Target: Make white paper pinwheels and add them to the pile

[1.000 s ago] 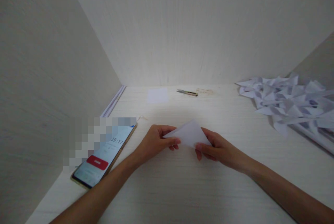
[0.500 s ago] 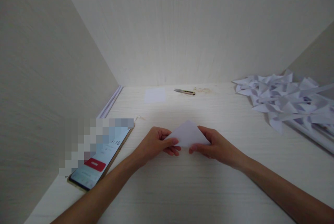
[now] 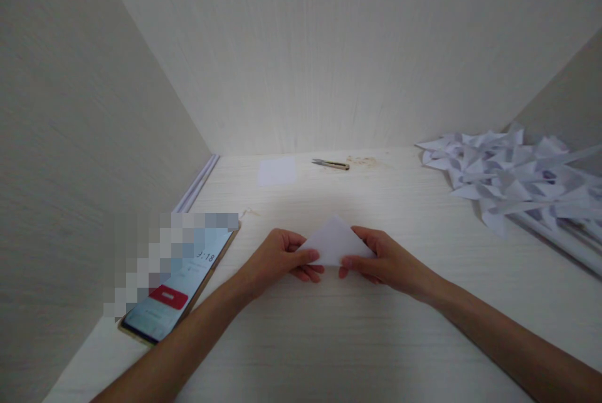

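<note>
Between my hands is a white sheet of paper (image 3: 335, 240) folded into a triangle, its peak pointing away from me and its long edge facing me. My left hand (image 3: 294, 256) pinches the left corner, thumb on top and fingers underneath. At the right corner, my right hand (image 3: 369, 256) grips the paper the same way, its thumb lying along the near edge. The parts of the fingers behind the paper are hidden.
A phone (image 3: 188, 284) lies at the left beside my forearm. Toward the back wall are a flat white paper square (image 3: 277, 171) and thread snips (image 3: 330, 165). Folded paper pinwheels (image 3: 512, 171) are heaped at right over rolled paper (image 3: 555, 240). Thin white rods (image 3: 197, 183) lie along the left wall.
My right thumb has come slightly further onto the paper's near edge. Both hands keep hold of the folded paper, and the whole view has shifted a little.
</note>
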`<control>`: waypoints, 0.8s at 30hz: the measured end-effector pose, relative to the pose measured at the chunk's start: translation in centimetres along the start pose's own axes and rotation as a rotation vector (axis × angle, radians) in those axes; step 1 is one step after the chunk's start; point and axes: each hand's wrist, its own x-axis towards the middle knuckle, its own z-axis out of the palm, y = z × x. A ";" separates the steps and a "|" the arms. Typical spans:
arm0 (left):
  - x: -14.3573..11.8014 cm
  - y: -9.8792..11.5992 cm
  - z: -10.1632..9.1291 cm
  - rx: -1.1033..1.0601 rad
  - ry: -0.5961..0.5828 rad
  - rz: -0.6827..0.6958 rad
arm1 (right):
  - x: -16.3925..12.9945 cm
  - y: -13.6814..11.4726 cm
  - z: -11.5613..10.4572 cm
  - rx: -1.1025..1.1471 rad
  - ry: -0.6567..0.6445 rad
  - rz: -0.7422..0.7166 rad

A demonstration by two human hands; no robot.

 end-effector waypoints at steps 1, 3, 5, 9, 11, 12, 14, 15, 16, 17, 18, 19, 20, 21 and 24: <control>0.0 0.0 -0.1 -0.001 -0.005 -0.004 | 0.0 0.0 0.0 0.003 -0.005 -0.001; 0.0 0.0 -0.2 -0.008 -0.016 -0.006 | 0.0 0.0 0.0 0.004 -0.011 -0.001; 0.0 0.0 -0.2 -0.023 -0.031 -0.012 | 0.1 0.0 0.0 0.002 -0.011 0.000; -0.1 0.2 -0.3 -0.098 -0.057 -0.041 | 0.0 -0.1 0.0 0.015 0.004 0.014; -0.1 0.3 -0.4 -0.127 -0.071 -0.050 | -0.1 -0.1 0.0 0.017 0.012 0.010; -0.2 0.3 -0.5 -0.132 -0.083 -0.051 | -0.1 -0.1 0.0 0.014 0.013 0.006; -0.3 0.5 -0.8 -0.115 -0.120 -0.056 | -0.1 -0.1 0.0 0.010 0.014 0.003; -0.4 0.5 -1.0 -0.097 -0.142 -0.060 | -0.1 -0.1 0.0 0.012 0.016 0.005; -0.4 0.6 -1.3 -0.075 -0.166 -0.065 | -0.1 -0.1 0.0 0.015 0.017 0.008; -0.5 0.6 -1.5 -0.050 -0.189 -0.071 | -0.1 -0.2 0.0 0.020 0.016 0.009; -0.5 0.7 -1.7 -0.024 -0.208 -0.076 | 0.0 -0.2 0.0 0.025 0.014 0.008; -0.6 0.7 -2.0 -0.001 -0.225 -0.080 | 0.0 -0.2 0.0 0.028 0.014 0.007; -0.6 0.7 -2.2 0.020 -0.241 -0.083 | 0.0 -0.2 0.0 0.030 0.012 0.005; -0.6 0.7 -2.4 0.039 -0.255 -0.085 | 0.0 -0.1 0.0 0.030 0.014 0.004; -0.5 0.8 -2.7 0.077 -0.276 -0.092 | 0.0 0.0 0.0 0.038 0.013 0.001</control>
